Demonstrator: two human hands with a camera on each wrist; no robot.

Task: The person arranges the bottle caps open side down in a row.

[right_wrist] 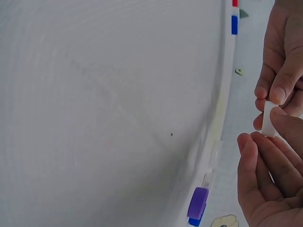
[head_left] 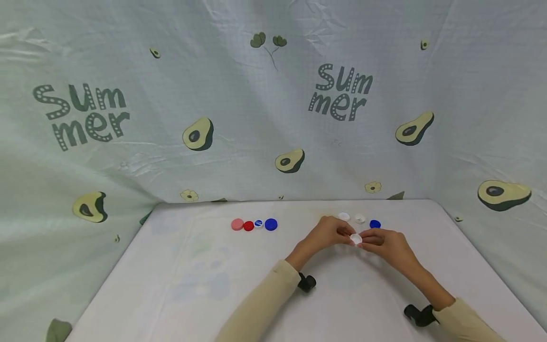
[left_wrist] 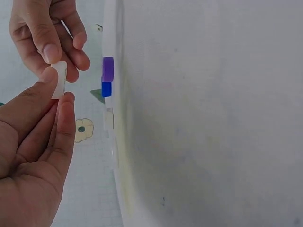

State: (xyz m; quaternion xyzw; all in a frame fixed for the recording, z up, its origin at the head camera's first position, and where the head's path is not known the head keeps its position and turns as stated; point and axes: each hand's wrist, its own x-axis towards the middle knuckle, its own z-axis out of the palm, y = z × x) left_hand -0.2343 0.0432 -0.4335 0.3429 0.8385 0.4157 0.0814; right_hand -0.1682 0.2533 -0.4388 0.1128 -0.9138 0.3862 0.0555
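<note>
A small white bottle cap (head_left: 356, 239) is held up between both hands over the back right of the table. My left hand (head_left: 328, 232) pinches it from the left. From the other side, the right hand (head_left: 386, 244) grips it with thumb and fingertips. Both wrist views show the cap (left_wrist: 59, 81) edge-on, as a narrow white band between the thumbs and fingers. Just behind the hands lie a white cap (head_left: 344, 216), a whitish cap (head_left: 360, 218) and a blue cap (head_left: 375, 223). A purple cap (right_wrist: 198, 203) shows in the wrist views; in the head view I cannot make it out.
Left of the hands, a row holds a pink cap (head_left: 237, 224), a red cap (head_left: 249, 226), a small white-and-blue cap (head_left: 258, 223) and a larger blue cap (head_left: 271, 224). The white table (head_left: 171, 275) meets an avocado-print curtain (head_left: 239, 161) at its back edge.
</note>
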